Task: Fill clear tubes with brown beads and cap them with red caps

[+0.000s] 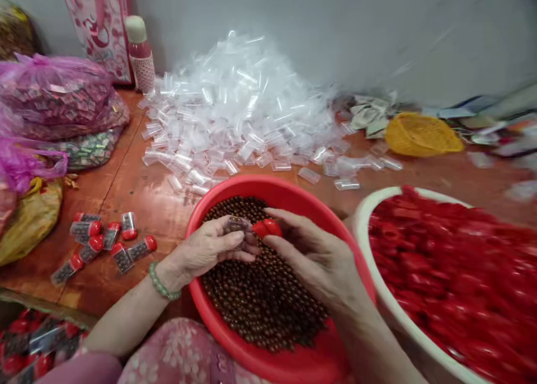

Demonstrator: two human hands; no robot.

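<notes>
Over a red basin [342, 236] of dark brown beads [268, 294], my two hands meet. Between the thumb and fingers of my left hand [213, 244] is a small clear plastic tube [237, 224] with something dark inside. My right hand [310, 250] pinches a red cap [267, 227] close to the tube's end. Whether cap and tube touch, I cannot tell. Several filled tubes with red caps [90, 249] lie on the table to the left. A white-rimmed tub [361, 216] full of red caps [453, 278] stands at the right.
Behind the basin, a big heap of clear tubes [243, 104] rests against the wall. Filled plastic bags [59, 99], a bottle [141, 54] and a pink bag [98, 32] stand at left. A yellow basket [422, 135] sits back right. More capped tubes [37, 339] lie below the table edge.
</notes>
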